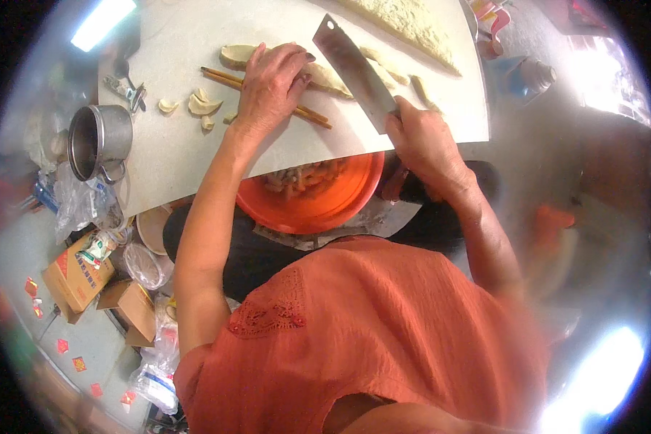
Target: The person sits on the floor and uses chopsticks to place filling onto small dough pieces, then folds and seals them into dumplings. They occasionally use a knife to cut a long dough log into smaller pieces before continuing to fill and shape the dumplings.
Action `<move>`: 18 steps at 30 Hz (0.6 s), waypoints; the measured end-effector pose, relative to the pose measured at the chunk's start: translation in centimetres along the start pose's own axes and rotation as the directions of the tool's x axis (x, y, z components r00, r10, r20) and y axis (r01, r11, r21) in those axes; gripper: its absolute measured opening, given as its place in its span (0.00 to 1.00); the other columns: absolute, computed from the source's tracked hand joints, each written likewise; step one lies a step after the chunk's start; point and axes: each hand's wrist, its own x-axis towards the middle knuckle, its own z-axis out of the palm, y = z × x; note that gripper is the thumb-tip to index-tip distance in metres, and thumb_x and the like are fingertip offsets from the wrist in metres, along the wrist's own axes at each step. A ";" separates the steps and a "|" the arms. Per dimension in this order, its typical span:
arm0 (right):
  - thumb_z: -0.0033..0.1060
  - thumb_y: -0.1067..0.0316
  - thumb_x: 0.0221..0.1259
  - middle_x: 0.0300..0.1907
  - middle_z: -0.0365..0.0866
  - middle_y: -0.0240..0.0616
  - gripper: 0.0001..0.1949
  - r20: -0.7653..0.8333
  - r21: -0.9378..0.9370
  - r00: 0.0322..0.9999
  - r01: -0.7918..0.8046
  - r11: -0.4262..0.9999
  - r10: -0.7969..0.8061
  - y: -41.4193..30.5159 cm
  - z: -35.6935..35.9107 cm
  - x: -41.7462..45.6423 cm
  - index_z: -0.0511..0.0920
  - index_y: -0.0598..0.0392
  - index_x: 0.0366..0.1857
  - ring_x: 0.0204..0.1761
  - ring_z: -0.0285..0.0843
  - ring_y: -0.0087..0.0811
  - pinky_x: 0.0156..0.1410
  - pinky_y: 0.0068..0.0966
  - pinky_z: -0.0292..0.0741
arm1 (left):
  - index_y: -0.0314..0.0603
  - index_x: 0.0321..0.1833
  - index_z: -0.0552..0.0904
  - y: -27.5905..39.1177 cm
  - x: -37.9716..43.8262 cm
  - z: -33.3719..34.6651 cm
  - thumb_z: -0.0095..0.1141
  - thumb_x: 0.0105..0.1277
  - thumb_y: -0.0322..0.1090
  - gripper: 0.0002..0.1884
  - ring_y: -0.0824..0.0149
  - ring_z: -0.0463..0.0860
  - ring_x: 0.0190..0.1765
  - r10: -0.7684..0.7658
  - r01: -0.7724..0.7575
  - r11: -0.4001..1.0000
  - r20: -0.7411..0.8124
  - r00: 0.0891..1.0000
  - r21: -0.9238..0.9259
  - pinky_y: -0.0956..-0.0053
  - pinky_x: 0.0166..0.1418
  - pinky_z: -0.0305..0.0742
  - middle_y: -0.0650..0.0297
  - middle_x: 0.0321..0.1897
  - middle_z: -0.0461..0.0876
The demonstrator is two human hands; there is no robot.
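My left hand (274,81) lies with curled fingers over a long pale piece of dough (328,80), gripping it against the white board (179,157). A pair of wooden chopsticks (222,77) passes under that hand. In my right hand (420,135) is the handle of a cleaver (355,73), its broad blade slanting up and left across the dough. Several small dough slices (203,103) lie left of my left hand. More dough strips (385,68) sit beyond the blade, and a large floury dough slab (407,27) is at the far side.
Below the board's near edge, an orange plastic basin (309,209) holds many small pieces. A metal mug (111,135) stands at the left edge, near a metal tool (127,92). Cardboard boxes (78,276) and plastic bags (84,200) crowd the left side. A bottle (529,76) stands at right.
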 end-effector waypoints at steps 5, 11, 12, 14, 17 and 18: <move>0.44 0.63 0.63 0.24 0.79 0.54 0.10 -0.005 -0.068 0.999 0.052 0.996 -0.052 0.0 1.0 0.1 0.70 0.60 0.37 0.32 0.79 0.56 0.41 0.49 0.74 | 0.46 0.48 0.80 0.0 0.1 0.1 0.61 0.58 0.30 0.14 0.65 0.77 0.53 -0.004 0.004 1.000 -0.012 1.000 -0.025 0.52 0.70 0.60 0.66 0.47 0.78; 0.41 0.63 0.63 0.29 0.78 0.60 0.13 0.100 -0.040 0.995 -0.007 0.999 0.011 -0.8 0.8 0.3 0.72 0.62 0.41 0.36 0.76 0.60 0.45 0.47 0.71 | 0.43 0.46 0.80 0.0 -0.2 0.3 0.60 0.57 0.30 0.13 0.61 0.76 0.54 -0.012 0.012 1.000 0.028 1.000 0.001 0.54 0.69 0.60 0.63 0.47 0.78; 0.41 0.64 0.63 0.29 0.78 0.60 0.13 0.077 -0.040 0.997 0.016 0.999 -0.013 -0.6 0.9 0.5 0.73 0.63 0.40 0.36 0.77 0.59 0.45 0.47 0.72 | 0.42 0.46 0.80 0.2 -0.3 0.3 0.59 0.57 0.30 0.13 0.59 0.76 0.55 -0.017 0.017 1.000 0.049 0.999 0.000 0.53 0.70 0.59 0.62 0.48 0.78; 0.40 0.65 0.63 0.29 0.78 0.59 0.13 0.032 -0.040 0.997 0.065 0.997 -0.064 -0.2 1.6 1.3 0.75 0.63 0.37 0.36 0.77 0.58 0.44 0.46 0.73 | 0.42 0.45 0.80 0.3 -0.2 0.5 0.58 0.57 0.31 0.12 0.59 0.76 0.55 -0.008 0.006 1.000 0.070 0.998 0.022 0.53 0.69 0.59 0.61 0.47 0.78; 0.44 0.66 0.59 0.30 0.80 0.57 0.12 0.037 -0.015 0.995 0.092 0.996 -0.091 -1.8 2.3 6.6 0.78 0.64 0.31 0.36 0.80 0.55 0.43 0.45 0.76 | 0.43 0.42 0.82 0.6 0.2 0.5 0.59 0.58 0.33 0.10 0.61 0.77 0.51 0.012 -0.015 0.999 0.078 0.997 0.042 0.54 0.67 0.61 0.63 0.43 0.79; 0.48 0.67 0.56 0.31 0.81 0.56 0.11 0.019 0.017 0.997 0.072 0.997 -0.072 -2.8 2.0 8.0 0.79 0.63 0.30 0.37 0.81 0.54 0.42 0.45 0.77 | 0.43 0.42 0.82 0.6 0.4 0.6 0.59 0.58 0.33 0.10 0.60 0.77 0.51 0.008 -0.009 1.000 0.074 0.997 0.024 0.54 0.67 0.61 0.63 0.43 0.79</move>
